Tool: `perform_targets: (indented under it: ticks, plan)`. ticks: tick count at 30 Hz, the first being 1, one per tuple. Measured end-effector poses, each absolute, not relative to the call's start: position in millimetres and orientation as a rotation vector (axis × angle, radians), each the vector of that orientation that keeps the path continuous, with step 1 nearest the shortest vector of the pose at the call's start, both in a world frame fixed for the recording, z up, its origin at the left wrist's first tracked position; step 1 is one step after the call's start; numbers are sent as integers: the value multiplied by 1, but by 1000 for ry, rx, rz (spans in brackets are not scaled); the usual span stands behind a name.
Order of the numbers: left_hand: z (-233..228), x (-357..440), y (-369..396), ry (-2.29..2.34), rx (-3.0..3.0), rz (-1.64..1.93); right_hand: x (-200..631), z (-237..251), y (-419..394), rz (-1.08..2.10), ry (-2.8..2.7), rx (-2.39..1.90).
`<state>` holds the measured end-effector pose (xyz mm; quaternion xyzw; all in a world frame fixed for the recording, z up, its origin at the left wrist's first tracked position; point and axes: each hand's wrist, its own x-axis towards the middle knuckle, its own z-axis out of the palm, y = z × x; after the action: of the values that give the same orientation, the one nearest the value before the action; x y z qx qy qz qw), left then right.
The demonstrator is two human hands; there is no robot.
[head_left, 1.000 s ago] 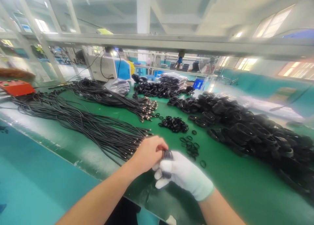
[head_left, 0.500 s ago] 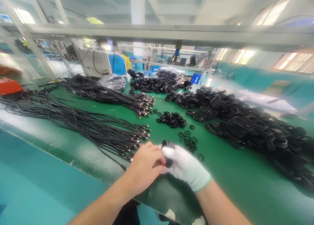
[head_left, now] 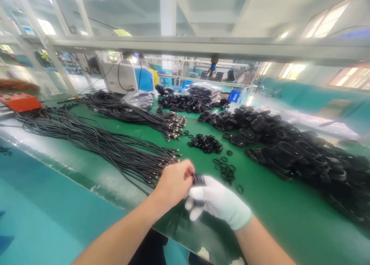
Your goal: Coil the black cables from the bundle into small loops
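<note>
My bare left hand (head_left: 173,182) and my white-gloved right hand (head_left: 216,201) meet over the near edge of the green table (head_left: 260,207). Between them they grip a small black coiled cable bundle (head_left: 198,179); only its top shows above the fingers. Just left of my hands lie the metal-tipped ends of a long sheaf of black cables (head_left: 115,151). To the right of my hands, small black rubber rings (head_left: 225,170) are scattered on the table.
A second sheaf of black cables (head_left: 135,114) lies farther back. A small heap of rings (head_left: 206,143) sits mid-table. A big pile of coiled black cables (head_left: 289,149) fills the right side. An orange box (head_left: 19,102) stands far left, a white machine (head_left: 127,78) at the back.
Both hands stayed together on the bundle, shifting slightly; the left hand's fingers moved over its top. The view wobbled down and back up.
</note>
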<state>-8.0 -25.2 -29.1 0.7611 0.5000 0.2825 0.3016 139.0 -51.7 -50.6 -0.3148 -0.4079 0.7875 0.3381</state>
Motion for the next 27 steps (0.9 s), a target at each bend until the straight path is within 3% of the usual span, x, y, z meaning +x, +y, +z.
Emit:
perform_targets:
  ticks: [17, 27]
  plan:
    - [-36, 0, -16, 1272, 1894, 793, 135, -36, -54, 1917, -1106, -994]
    - [-36, 15, 49, 1114, 2206, 631, 234, -28, -38, 1488, -630, -887]
